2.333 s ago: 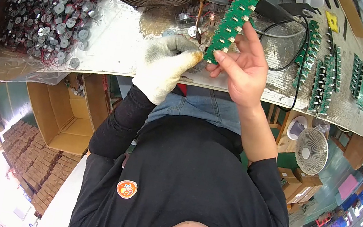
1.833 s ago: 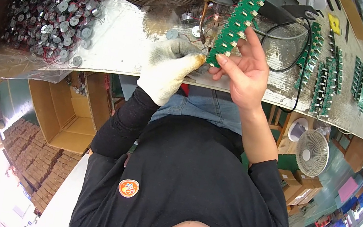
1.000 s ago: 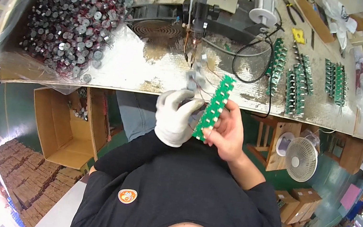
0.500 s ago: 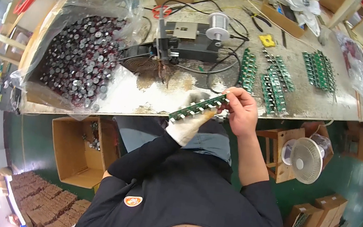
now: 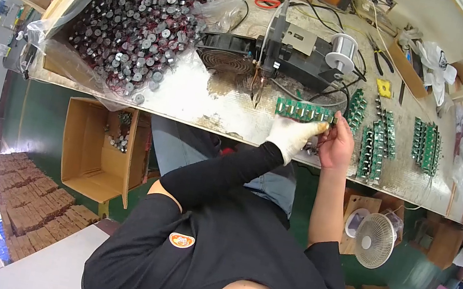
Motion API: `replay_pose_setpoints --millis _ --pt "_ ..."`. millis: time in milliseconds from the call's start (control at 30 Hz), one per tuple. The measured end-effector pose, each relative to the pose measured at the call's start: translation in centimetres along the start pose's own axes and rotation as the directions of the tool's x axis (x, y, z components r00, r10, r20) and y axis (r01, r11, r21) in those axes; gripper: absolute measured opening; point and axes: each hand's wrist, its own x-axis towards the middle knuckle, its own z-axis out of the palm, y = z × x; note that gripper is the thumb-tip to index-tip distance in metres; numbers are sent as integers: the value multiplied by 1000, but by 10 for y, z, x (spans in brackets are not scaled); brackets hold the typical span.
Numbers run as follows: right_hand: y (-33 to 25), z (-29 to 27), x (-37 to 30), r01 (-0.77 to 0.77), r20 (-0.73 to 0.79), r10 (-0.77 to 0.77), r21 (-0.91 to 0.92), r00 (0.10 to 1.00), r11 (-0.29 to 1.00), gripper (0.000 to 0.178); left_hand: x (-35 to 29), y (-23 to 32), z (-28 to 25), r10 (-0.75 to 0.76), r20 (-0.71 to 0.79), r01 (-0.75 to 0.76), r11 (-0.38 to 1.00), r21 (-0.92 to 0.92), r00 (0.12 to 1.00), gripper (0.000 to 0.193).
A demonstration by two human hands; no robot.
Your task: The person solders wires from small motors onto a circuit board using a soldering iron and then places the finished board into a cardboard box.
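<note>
A green circuit board strip (image 5: 294,110) with a row of pale parts lies nearly level at the near part of the bench. My left hand (image 5: 295,136), in a white glove with a stained fingertip, grips it along the near edge. At the strip's right end, my bare right hand (image 5: 337,146) has thumb and fingers closed on it. Some small thing under the right fingers is too hidden to make out. Just left of the strip, the pointed tip (image 5: 258,92) of a black soldering machine (image 5: 305,58) hangs over the bench. A spool of solder wire (image 5: 342,54) is mounted on the machine.
A plastic-lined box of small round silver-topped parts (image 5: 139,35) occupies the bench's left. More board strips (image 5: 372,149) lie to the right, near pliers (image 5: 380,56) and a yellow piece (image 5: 384,88). Behind are red-handled scissors (image 5: 267,0); below, a carton (image 5: 96,148) and fan (image 5: 374,241).
The strip has turned from a slant to nearly level, and both hands have carried it forward over the bench, near the machine. The whole view has shifted too.
</note>
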Motion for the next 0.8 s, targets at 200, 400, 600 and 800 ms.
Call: replay_pose_setpoints --millis 200,400,600,800 --pt "-5 8 -4 61 19 -60 -19 998 998 7 15 -10 -10 -117 215 161 966 -204 970 15" --pt "-3 -4 9 -157 81 143 197 986 968 20 30 -16 -13 -184 204 236 934 -267 961 16" --pt "3 2 5 89 29 -90 53 995 995 21 15 3 13 -57 -9 55 990 -132 998 16" --pt "-22 30 -1 -275 126 247 341 961 899 31 23 -15 -5 -4 41 12 977 -211 999 22"
